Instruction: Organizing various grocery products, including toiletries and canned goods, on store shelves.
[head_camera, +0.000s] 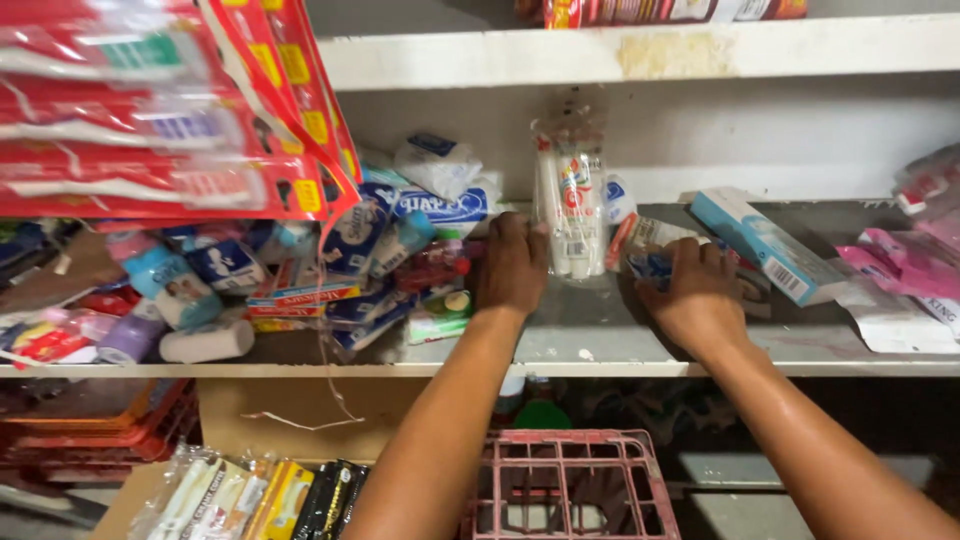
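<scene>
Already your left hand (513, 265) steadies the upright clear sleeve of white cups (570, 205), fingers pressed to its base. Your right hand (697, 295) curls on a small packet (650, 262) just beyond its fingertips; the toiletries heap (330, 270) lies unsorted.

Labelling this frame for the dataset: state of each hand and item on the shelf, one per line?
left hand: on the shelf, fingers against the clear sleeve of white cups
sleeve of white cups: upright, sealed
right hand: palm down on a small packet
light blue box: closed, lying flat
pink crate: below the shelf, open top
</scene>
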